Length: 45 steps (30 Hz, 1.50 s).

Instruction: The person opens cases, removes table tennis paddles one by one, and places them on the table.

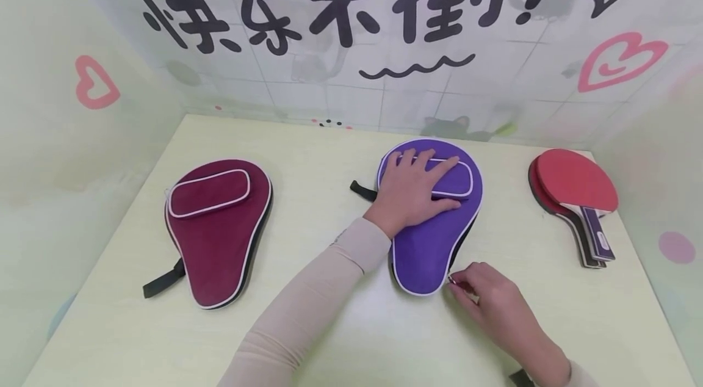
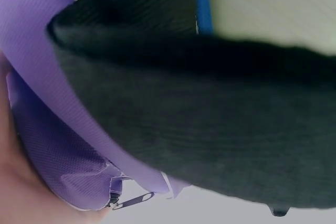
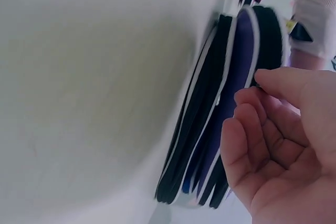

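Observation:
A purple table tennis paddle case with white piping lies in front of me, its narrow end toward me. My left hand presses down on it with fingers spread over its small front pocket. At the lower right edge of the case, my right hand pinches the small shiny zipper pull between thumb and forefinger. In the right wrist view, the case's side stands parted along the zipper, with dark edging on both halves. The pocket's own zipper pull hangs in the left wrist view.
A maroon paddle case with a black strap lies to the left on the pale table. Two red paddles are stacked at the right. Printed walls stand behind and at both sides.

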### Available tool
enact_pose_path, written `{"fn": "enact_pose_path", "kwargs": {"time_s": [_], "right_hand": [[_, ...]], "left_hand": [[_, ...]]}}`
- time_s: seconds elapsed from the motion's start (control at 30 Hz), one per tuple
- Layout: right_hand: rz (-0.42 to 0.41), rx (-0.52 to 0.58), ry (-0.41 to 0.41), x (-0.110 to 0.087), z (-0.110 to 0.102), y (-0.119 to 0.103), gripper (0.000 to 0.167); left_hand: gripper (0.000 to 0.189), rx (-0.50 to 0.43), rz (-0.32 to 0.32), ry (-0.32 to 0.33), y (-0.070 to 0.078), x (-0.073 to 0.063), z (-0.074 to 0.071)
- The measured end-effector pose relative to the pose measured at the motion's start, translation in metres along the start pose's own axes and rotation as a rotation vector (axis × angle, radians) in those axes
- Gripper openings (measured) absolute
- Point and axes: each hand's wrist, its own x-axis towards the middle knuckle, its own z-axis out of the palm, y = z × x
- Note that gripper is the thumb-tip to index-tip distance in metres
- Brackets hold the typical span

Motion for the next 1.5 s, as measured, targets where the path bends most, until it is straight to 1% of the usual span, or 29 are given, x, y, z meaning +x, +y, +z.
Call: {"fn": "enact_pose_path", "kwargs": {"time_s": [0.07,0.13,0.2,0.3,0.37,0.47,0.57,0.73,0.87,0.97,1.07,1.2,1.27,1.33,1.43,1.47,1.5], "right_hand": [[-0.018,-0.03,0.004,0.0,0.001,-0.006,0.024],[-0.03,-0.055,-0.003,-0.001,0.001,-0.012,0.037],[-0.05,-0.067,-0.003,-0.001,0.003,-0.018,0.045],[-0.08,-0.053,-0.003,-0.002,0.008,-0.027,0.045],[-0.11,-0.045,0.016,-0.003,0.014,-0.032,0.044],[-0.127,-0.051,0.043,-0.003,0.024,-0.041,0.044],[-0.116,-0.101,0.062,0.0,0.033,-0.051,0.047],[-0.096,-0.187,0.057,0.009,0.044,-0.064,0.051],[-0.077,-0.212,0.056,0.012,0.048,-0.067,0.054],[-0.063,-0.208,0.057,0.012,0.047,-0.068,0.054],[-0.058,-0.208,0.047,0.011,0.045,-0.068,0.052],[-0.038,-0.142,0.045,0.009,0.039,-0.064,0.046],[-0.02,-0.089,0.068,0.01,0.032,-0.059,0.038],[0.007,-0.063,0.112,0.014,0.023,-0.05,0.028],[0.084,-0.089,0.182,0.025,0.007,-0.03,0.012],[0.129,-0.105,0.194,0.03,0.003,-0.022,0.007],[0.181,-0.114,0.197,0.035,-0.001,-0.014,0.005]], "left_hand": [[0.082,0.006,0.0,0.001,0.0,0.0,0.0],[0.082,0.008,0.0,0.002,-0.001,0.001,0.0],[0.082,0.009,-0.001,0.004,-0.001,0.001,-0.001],[0.082,0.009,-0.001,0.007,0.0,0.001,-0.002],[0.082,0.013,-0.001,0.01,0.0,0.001,-0.002],[0.082,0.017,0.0,0.017,0.001,0.001,-0.002],[0.082,0.014,0.003,0.026,0.002,0.001,-0.002],[0.082,0.025,0.001,0.042,0.003,0.0,-0.001],[0.081,0.03,0.003,0.05,0.004,-0.001,0.0],[0.081,0.027,0.01,0.051,0.005,-0.001,0.001],[0.081,0.029,0.012,0.057,0.006,-0.001,0.001],[0.081,0.031,0.011,0.068,0.006,-0.001,0.002],[0.081,0.029,0.012,0.069,0.005,-0.001,0.003],[0.081,0.025,0.014,0.066,0.005,-0.002,0.004],[0.082,0.04,0.018,0.068,0.002,-0.002,0.006],[0.082,0.047,0.017,0.073,0.001,-0.002,0.006],[0.083,0.057,0.016,0.078,0.0,-0.002,0.007]]}}
